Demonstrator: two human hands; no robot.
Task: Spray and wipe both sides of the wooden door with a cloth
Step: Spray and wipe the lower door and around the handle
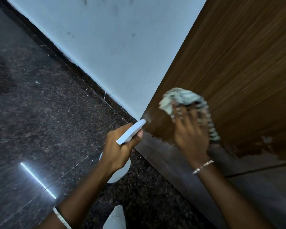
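The wooden door point(238, 60) fills the right side, brown with fine grain, its veneer worn away along the bottom strip. My right hand point(191, 131) presses a crumpled grey-green cloth point(180, 98) against the lower part of the door; both are blurred by motion. My left hand point(118, 146) grips a white spray bottle point(130, 132) by its neck, with the nozzle close to the door's bottom corner. The bottle's round body shows below the hand.
A pale blue wall point(114, 47) with dark scuffs meets the dark speckled stone floor point(39, 121) along a black skirting. A light-coloured piece of clothing point(115, 219) shows at the bottom edge. Both wrists wear bracelets.
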